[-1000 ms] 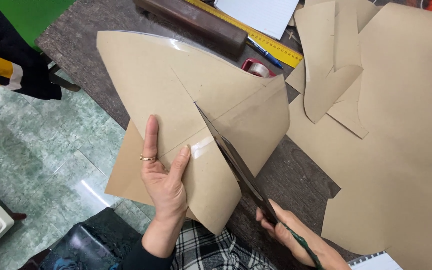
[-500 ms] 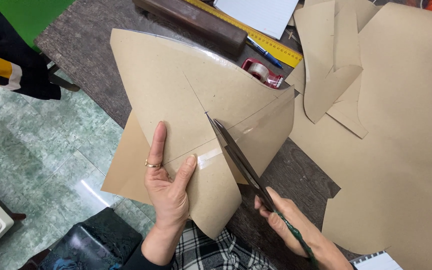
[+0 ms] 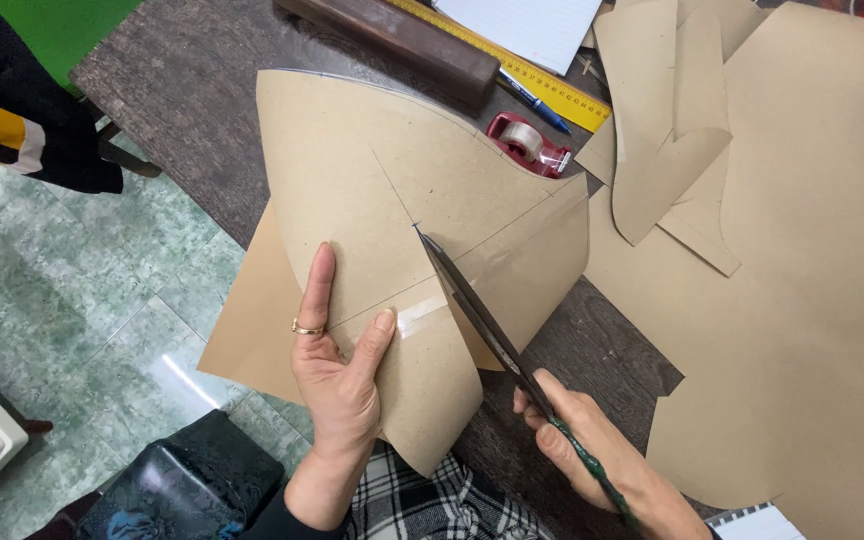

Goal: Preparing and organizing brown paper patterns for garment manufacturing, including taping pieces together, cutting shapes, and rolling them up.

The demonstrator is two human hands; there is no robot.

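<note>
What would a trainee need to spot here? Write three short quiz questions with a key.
1. True or false: the right hand holds scissors.
2. What does the left hand press on: (a) brown paper, (b) yellow ruler, (c) tape dispenser?
3. Fill in: the left hand wears a ___ on one finger.

Key: 1 true; 2 a; 3 ring.
</note>
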